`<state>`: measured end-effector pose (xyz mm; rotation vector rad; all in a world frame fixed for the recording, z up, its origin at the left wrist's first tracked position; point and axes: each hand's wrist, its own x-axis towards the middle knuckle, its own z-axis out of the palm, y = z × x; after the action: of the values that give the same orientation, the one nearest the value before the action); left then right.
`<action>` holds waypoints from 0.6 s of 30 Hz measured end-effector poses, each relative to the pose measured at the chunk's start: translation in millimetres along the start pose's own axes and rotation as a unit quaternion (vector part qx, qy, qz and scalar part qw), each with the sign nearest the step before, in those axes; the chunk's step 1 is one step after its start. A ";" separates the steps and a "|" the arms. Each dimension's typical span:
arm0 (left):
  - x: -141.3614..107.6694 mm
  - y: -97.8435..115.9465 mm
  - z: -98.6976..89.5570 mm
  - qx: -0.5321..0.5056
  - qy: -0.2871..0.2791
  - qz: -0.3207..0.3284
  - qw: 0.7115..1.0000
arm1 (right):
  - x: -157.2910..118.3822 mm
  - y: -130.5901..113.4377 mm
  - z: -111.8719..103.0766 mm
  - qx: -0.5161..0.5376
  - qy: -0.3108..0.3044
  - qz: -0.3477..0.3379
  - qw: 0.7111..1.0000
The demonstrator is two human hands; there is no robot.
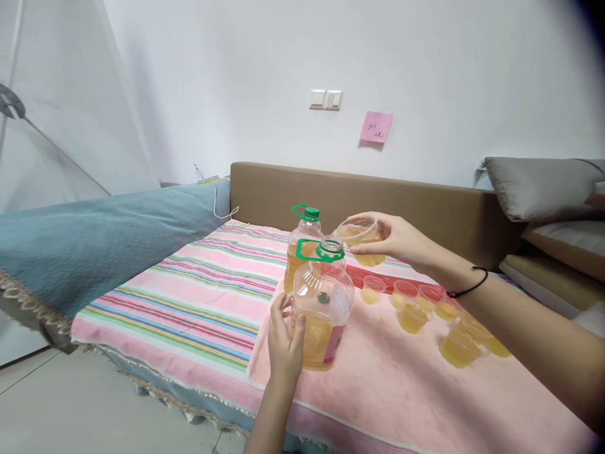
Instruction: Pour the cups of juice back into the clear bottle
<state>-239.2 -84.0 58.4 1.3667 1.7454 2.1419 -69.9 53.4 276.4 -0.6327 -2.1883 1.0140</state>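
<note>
My left hand (286, 337) is wrapped round the lower side of a clear plastic bottle (316, 337) with a green ring handle and no cap on its mouth. The bottle stands upright, about half full of yellow liquid. My right hand (392, 239) grips a clear plastic cup (363, 238) holding yellow liquid, tilted beside the bottle's mouth. Whether the rim touches the mouth I cannot tell. Behind the first bottle is a second bottle (293, 252) with a green cap (311, 213). Several filled cups (413, 318) stand to the right, some partly hidden by my right forearm.
A pink cloth (368, 391) lies over the striped cover (189, 296). Along the back runs a brown backrest (416, 192). Grey cushions (539, 189) are stacked at the right, and a blue-covered armrest (118, 233) borders the left. A white cable (222, 214) hangs near the back corner.
</note>
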 end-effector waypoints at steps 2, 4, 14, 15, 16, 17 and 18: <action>-0.2 -0.9 0.0 0.000 -0.001 -0.001 1.000 | 1.0 -1.2 -1.0 -0.011 -0.001 -0.007 1.000; -0.4 -1.7 -0.1 0.003 0.000 -0.002 1.000 | 1.7 -2.4 -1.9 -0.021 0.001 -0.014 1.000; -1.2 0.0 -0.8 0.007 0.002 -0.009 1.000 | 3.5 -7.7 -4.9 -0.067 0.003 -0.023 0.997; -1.2 0.2 -0.9 0.006 0.002 -0.011 1.000 | 4.3 -7.6 -5.4 -0.075 0.002 -0.020 0.997; -1.2 0.2 -0.9 0.004 0.003 -0.011 1.000 | 5.1 -7.5 -6.0 -0.081 0.000 -0.017 0.997; -1.2 0.2 -1.0 0.001 0.002 -0.010 1.000 | 6.0 -7.3 -6.6 -0.088 -0.003 -0.015 0.996; -1.2 0.1 -1.0 -0.001 0.001 -0.009 1.000 | 6.9 -7.2 -7.3 -0.093 -0.005 -0.015 0.996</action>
<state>-239.1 -85.5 57.8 1.3420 1.7507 2.1360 -70.6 57.1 288.2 -0.6757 -2.3122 0.8063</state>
